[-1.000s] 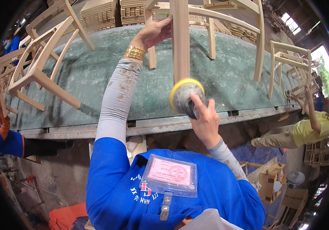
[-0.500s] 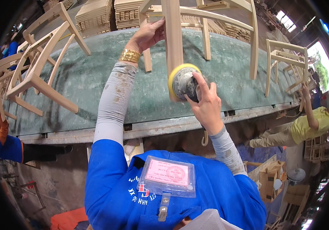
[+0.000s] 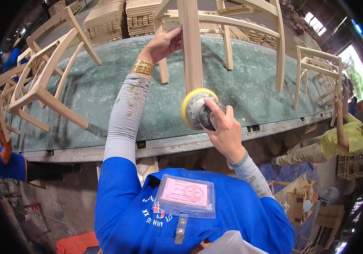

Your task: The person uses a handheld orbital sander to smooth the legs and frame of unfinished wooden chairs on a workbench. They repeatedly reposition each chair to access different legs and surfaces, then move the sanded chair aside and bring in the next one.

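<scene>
Sanding looks midway: right hand (image 3: 226, 131) clamped on the round sander (image 3: 196, 109) at the chair leg (image 3: 191, 46) base, left hand (image 3: 164, 42) gripping the frame at eleven o'clock, upper leg apparently untouched.

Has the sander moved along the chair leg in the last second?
Yes. The sander in the right hand has moved up the chair leg, away from the table edge.

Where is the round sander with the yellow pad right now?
In the head view, just right of centre, the round yellow-padded sander sits in the right hand, pressed against the pale wooden chair leg over the green workbench.
</scene>
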The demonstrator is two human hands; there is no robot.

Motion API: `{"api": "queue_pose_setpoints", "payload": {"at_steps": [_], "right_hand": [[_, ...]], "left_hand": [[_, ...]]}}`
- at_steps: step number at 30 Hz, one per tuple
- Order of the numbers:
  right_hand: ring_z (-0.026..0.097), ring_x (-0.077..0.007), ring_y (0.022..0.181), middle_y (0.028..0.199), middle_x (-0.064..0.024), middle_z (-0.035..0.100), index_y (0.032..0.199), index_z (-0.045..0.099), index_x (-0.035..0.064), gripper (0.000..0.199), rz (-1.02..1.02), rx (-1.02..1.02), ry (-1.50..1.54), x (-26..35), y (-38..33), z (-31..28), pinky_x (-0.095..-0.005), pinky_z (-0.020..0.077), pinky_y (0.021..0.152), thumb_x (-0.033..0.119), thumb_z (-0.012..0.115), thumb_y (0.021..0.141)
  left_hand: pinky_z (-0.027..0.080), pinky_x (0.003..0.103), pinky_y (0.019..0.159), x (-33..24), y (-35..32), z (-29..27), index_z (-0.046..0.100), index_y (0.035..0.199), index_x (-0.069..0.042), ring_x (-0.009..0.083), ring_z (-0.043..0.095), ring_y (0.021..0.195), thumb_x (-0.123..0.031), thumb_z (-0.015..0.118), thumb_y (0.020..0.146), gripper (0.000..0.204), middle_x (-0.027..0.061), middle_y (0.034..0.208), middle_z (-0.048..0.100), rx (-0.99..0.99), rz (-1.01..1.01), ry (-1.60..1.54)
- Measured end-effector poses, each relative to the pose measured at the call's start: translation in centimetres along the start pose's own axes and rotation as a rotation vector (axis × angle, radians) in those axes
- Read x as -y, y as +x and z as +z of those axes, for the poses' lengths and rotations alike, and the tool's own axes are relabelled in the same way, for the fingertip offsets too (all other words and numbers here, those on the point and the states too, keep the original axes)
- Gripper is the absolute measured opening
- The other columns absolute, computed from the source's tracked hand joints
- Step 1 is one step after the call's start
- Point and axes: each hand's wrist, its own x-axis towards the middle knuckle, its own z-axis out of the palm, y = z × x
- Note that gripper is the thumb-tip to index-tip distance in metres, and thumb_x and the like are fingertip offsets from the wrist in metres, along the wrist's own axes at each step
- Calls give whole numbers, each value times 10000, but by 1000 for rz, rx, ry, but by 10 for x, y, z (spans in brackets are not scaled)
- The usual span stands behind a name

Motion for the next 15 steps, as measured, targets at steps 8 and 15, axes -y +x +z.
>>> {"api": "queue_pose_setpoints", "payload": {"at_steps": [8,15], "right_hand": [[564,-380,697,897,-169,480,1315,459,266,709,-40,-138,-99,5,43,-9,-426,481,612,100,737,684],[576,-309,725,840,-112,488,1298,498,249,752,-66,0,118,7,13,-49,-387,479,635,111,794,621]], "left_hand": [[510,285,838,1,-1,4,555,1194,-36,131,606,970,-290,449,985,345,51,1116,621,-3,3,1],[514,259,825,-2,-2,7,529,1224,-41,103,619,945,-298,410,997,363,24,1082,629,67,-10,-46]]}}
